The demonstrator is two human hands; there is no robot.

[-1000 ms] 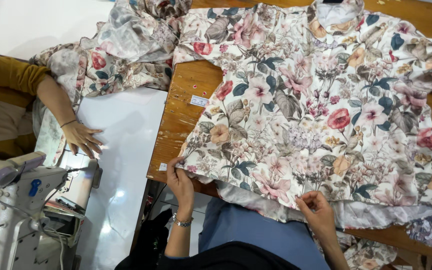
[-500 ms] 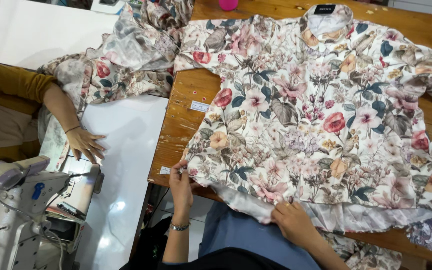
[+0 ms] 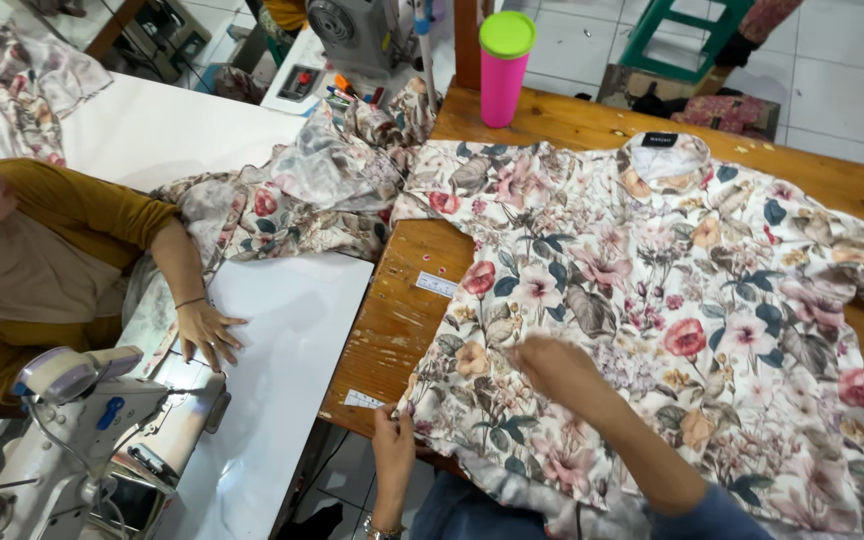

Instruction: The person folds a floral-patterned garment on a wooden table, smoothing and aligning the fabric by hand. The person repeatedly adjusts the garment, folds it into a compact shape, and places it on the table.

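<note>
Lying beside shirt (image 3: 672, 300), white labels (image 3: 437, 284)

The left hand (image 3: 392, 432) comes up from below at the near edge of the counter (image 3: 392, 330), wrist straight, fingers pinched together in a tight grip at that edge. The right hand (image 3: 552, 368) lies further in over the counter, blurred, palm down, its forearm slanting back towards the body in a blue sleeve.
</note>
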